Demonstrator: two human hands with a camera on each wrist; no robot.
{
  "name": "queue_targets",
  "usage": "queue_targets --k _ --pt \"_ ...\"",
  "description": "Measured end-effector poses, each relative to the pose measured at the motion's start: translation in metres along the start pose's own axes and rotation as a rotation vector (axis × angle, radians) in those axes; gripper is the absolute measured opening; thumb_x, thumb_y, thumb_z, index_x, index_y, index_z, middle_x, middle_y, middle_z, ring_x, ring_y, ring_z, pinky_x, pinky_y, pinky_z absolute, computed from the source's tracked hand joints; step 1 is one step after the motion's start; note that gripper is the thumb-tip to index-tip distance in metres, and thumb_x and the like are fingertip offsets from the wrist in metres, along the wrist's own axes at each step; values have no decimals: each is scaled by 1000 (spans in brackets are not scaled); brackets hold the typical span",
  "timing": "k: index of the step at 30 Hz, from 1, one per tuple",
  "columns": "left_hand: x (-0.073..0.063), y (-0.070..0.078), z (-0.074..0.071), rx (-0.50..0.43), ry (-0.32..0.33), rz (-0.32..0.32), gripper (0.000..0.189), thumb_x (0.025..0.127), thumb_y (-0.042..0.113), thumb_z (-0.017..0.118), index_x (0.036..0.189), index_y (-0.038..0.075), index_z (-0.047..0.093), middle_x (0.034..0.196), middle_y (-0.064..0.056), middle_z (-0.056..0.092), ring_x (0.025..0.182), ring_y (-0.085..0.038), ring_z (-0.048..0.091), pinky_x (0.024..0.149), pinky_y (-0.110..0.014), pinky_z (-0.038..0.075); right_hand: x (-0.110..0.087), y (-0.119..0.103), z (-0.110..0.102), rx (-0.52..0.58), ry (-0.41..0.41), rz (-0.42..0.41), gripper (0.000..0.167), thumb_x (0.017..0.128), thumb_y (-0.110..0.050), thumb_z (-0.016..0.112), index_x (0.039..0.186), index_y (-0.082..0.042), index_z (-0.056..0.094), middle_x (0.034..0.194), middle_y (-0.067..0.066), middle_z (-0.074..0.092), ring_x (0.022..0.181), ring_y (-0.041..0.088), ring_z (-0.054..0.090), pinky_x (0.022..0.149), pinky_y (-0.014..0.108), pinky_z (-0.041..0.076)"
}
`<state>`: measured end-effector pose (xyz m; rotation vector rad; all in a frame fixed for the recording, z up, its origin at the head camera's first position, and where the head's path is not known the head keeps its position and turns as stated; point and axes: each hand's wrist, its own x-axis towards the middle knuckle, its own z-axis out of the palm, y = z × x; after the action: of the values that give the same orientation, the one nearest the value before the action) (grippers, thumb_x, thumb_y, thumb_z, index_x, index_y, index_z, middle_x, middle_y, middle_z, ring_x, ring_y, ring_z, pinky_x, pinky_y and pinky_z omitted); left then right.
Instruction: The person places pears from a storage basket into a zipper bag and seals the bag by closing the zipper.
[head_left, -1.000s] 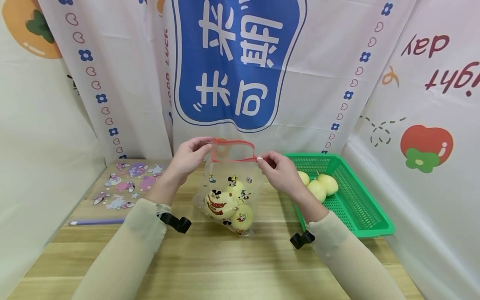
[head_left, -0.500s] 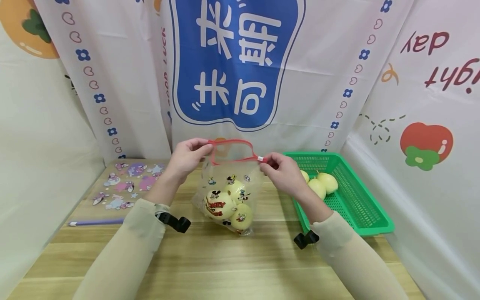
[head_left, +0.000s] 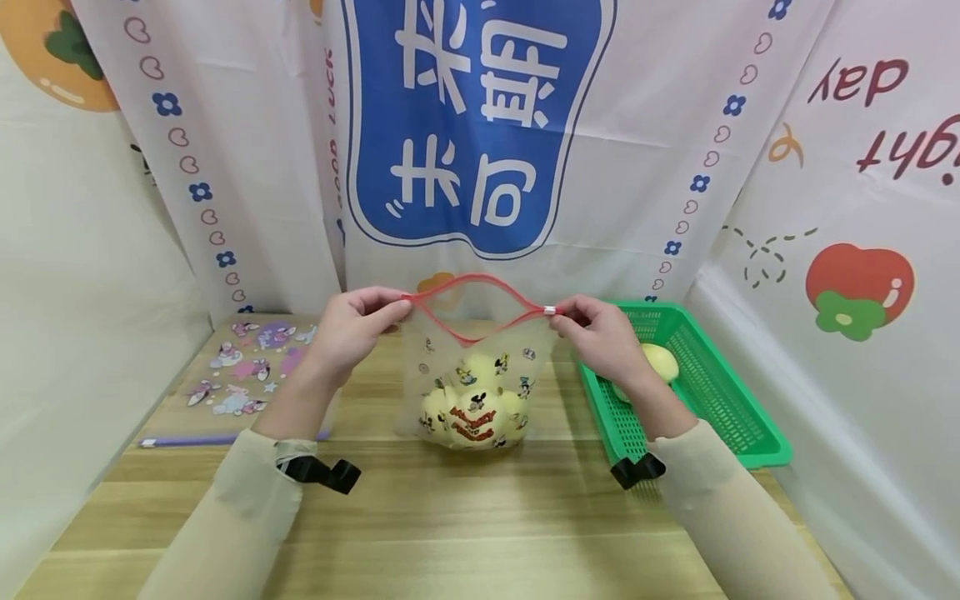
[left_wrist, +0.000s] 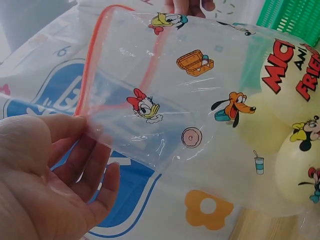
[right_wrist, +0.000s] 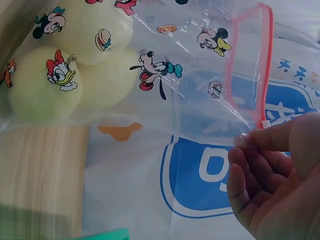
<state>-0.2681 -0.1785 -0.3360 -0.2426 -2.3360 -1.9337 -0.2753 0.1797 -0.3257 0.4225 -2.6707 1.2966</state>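
A clear slider zip bag point(head_left: 423, 379) with cartoon prints and a red zip edge stands upright, its mouth spread apart. Several round pale yellow fruits point(head_left: 480, 417) fill its lower part, close over the tabletop. My left hand point(head_left: 351, 329) pinches the left end of the red edge between thumb and forefinger, the other fingers loosely curled in the left wrist view. At the opposite end, beside the white slider point(head_left: 550, 310), my right hand point(head_left: 603, 337) pinches the corner. In the right wrist view the fruits point(right_wrist: 45, 85) show through the plastic.
A green plastic basket point(head_left: 738, 417) stands on the right, with pale yellow fruit point(head_left: 662, 363) partly behind my right forearm. Another printed bag point(head_left: 247, 367) with a purple zip lies flat at the left on the wooden table point(head_left: 450, 533). Printed cloth point(head_left: 630, 167) hangs behind.
My hands have moved farther apart, stretching the bag's mouth wider from a narrow rectangle into a lens shape. The bag has turned to face me more squarely, its fruits shifting slightly rightward.
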Motion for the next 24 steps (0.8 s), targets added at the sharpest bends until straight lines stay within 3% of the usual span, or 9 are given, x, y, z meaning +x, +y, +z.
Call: queue_targets --k 9,17,24 --pt "-17 -6 -9 20 17 10 36 109 22 71 130 -6 73 100 16 76 99 -6 70 92 -21 62 -7 18 -15 -56 -8 32 21 110 -30 68 115 -11 77 103 8 74 86 24 58 71 32 48" --pt "-23 -14 -18 24 18 -30 39 110 27 71 133 -4 72 103 14 77 103 -8 71 95 -22 62 -12 26 -18 -41 -18 36 19 110 -29 69 115 -13 78 101 6 74 91 31 63 71 31 51" --pt "-26 -16 -21 72 25 -57 38 110 32 70 131 0 73 105 12 76 106 -14 70 94 -20 61 -14 28 -19 -64 -19 37 18 110 -29 69 113 -15 78 101 6 73 87 26 60 72 33 51"
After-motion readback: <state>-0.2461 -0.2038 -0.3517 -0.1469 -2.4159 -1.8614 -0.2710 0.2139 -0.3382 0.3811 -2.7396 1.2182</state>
